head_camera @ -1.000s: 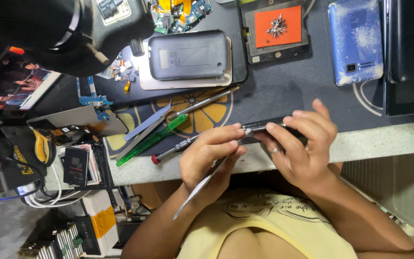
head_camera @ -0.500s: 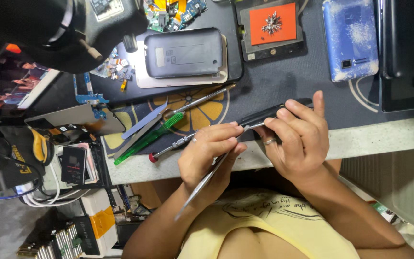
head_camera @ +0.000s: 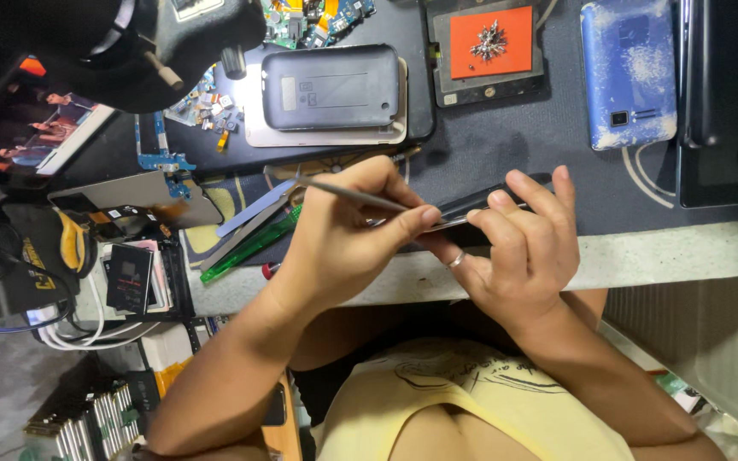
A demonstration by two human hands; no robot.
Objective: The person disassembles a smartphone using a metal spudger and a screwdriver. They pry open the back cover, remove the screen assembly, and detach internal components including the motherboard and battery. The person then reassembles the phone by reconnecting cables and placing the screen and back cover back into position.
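The person's left hand (head_camera: 343,230) was closed around a thin grey metal prying tool (head_camera: 360,197), its tip set into the edge of a slim dark handset (head_camera: 480,203) that the right hand (head_camera: 518,248) gripped on edge, fingers wrapped over it, just above the pale stone-like front rim of the workbench (head_camera: 685,256). To do this well, the tip probably needed to stay shallow in the seam and slide along it rather than lever hard, while the right hand kept the handset steady against the twist. A green-handled screwdriver (head_camera: 249,248) and flat metal blades (head_camera: 254,213) lay just beside the left wrist; a grey rounded phone back cover (head_camera: 330,87) and a scuffed blue phone (head_camera: 629,72) lay farther up the dark mat (head_camera: 557,137).
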